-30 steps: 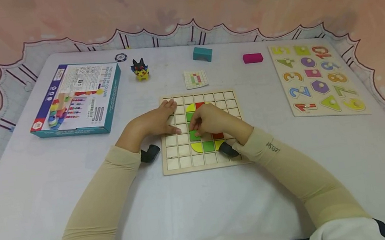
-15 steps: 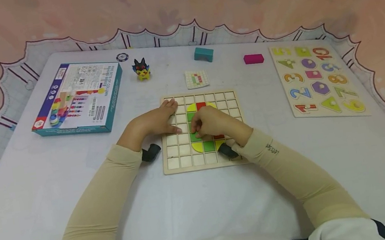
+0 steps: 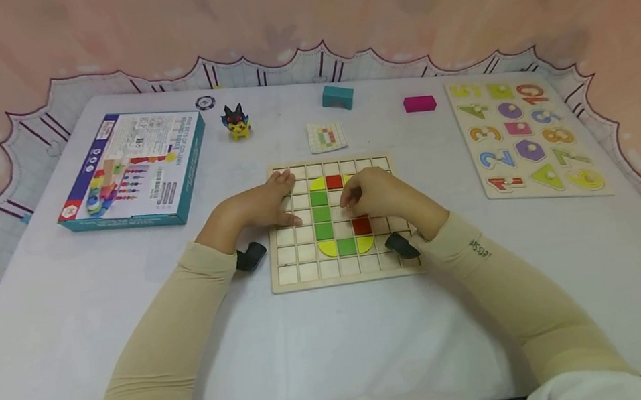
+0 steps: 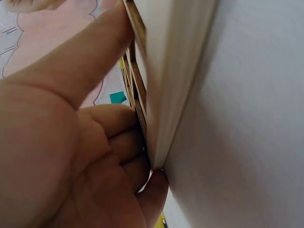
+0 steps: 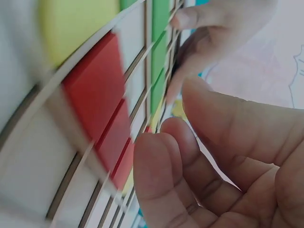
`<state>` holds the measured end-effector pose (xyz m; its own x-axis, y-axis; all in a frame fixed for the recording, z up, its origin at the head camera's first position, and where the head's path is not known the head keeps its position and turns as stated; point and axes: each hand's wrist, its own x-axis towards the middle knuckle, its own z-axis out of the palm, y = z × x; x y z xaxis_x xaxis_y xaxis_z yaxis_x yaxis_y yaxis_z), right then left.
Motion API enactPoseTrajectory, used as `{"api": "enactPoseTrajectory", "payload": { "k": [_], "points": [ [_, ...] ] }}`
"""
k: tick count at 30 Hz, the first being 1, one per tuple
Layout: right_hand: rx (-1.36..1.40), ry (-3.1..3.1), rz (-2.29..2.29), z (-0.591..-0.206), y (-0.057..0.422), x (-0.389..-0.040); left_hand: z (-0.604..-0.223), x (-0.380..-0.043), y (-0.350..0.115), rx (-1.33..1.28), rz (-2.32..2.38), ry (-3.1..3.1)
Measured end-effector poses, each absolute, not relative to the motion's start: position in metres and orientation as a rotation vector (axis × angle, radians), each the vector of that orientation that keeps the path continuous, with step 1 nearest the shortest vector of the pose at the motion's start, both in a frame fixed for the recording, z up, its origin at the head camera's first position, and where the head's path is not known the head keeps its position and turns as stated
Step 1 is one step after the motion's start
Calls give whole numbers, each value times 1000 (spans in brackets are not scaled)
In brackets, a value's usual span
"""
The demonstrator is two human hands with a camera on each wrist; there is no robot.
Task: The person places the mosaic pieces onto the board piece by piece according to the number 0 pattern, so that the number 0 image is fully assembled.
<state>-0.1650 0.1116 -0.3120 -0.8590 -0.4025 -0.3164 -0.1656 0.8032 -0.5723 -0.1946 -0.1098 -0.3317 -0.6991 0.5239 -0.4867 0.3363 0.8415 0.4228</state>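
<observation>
A wooden grid board (image 3: pixel 308 272) lies on the white table with coloured tiles in its cells. Several green tiles (image 3: pixel 322 214) form a column; a red tile (image 3: pixel 333 182) sits in the top row, and yellow rounded tiles (image 3: pixel 327 249) mark corners. My left hand (image 3: pixel 263 204) rests on the board's left edge, its thumb on the grid in the left wrist view. Over the right part of the pattern is my right hand (image 3: pixel 389 196), fingers loosely bent. The right wrist view shows nothing between its thumb and fingers, close beside a row of red tiles (image 5: pixel 97 90).
A small pattern card (image 3: pixel 327 137) lies behind the board. Further back stand a little figurine (image 3: pixel 237 123), a teal block (image 3: pixel 337 97) and a magenta block (image 3: pixel 420 104). A toy box (image 3: pixel 134 170) is at left, a number puzzle board (image 3: pixel 528 139) at right.
My right hand has moved right, off the green column, so its green tiles now show fully. The left hand stays on the board's edge. The head view has tilted up slightly.
</observation>
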Motion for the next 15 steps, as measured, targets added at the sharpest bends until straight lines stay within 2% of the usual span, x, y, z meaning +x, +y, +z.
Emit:
{"api": "enactPoseTrajectory", "payload": {
  "k": [15],
  "points": [
    [-237,2661,-748,-322,160,-169,-351,-199,-112,575,482,2394]
  ]
}}
